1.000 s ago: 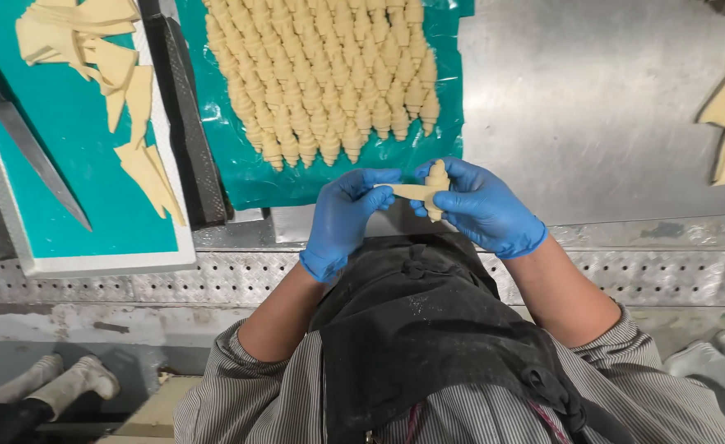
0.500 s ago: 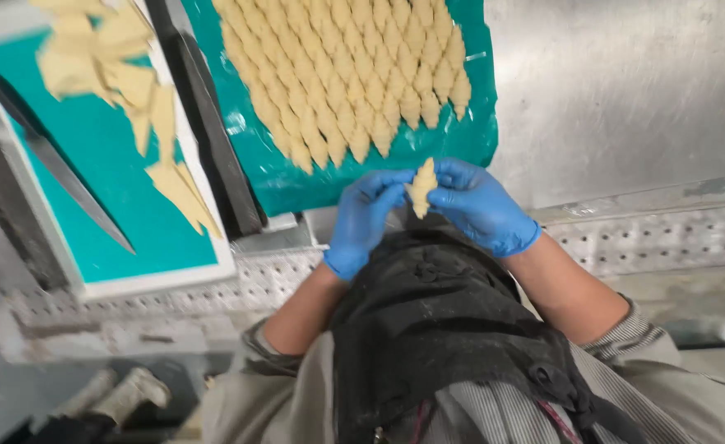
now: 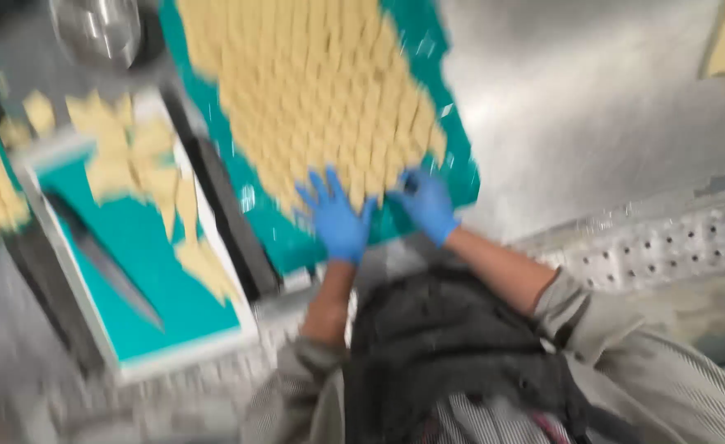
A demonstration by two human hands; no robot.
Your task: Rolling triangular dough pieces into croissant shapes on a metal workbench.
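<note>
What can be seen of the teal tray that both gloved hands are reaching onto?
The teal tray lies tilted in view on a grey metal worktop, blurred by motion. Close rows of pale rolled dough pieces cover most of it, leaving a bare teal rim. The left hand and right hand, in blue gloves, rest at its near edge.

The tabletop (image 3: 592, 107) is brushed metal with a dull, streaky sheen; at 4 o'clock its edge becomes perforated metal sheet (image 3: 675, 242). The teal tray liner (image 3: 461, 177) looks like glossy plastic with small glints. On it, the rolled dough pieces (image 3: 321, 90) look pale, matt and soft. Both hands, left hand (image 3: 336, 220) and right hand (image 3: 428, 205), wear smooth blue rubbery gloves. The apron (image 3: 453, 362) is dark, matt cloth.
</note>
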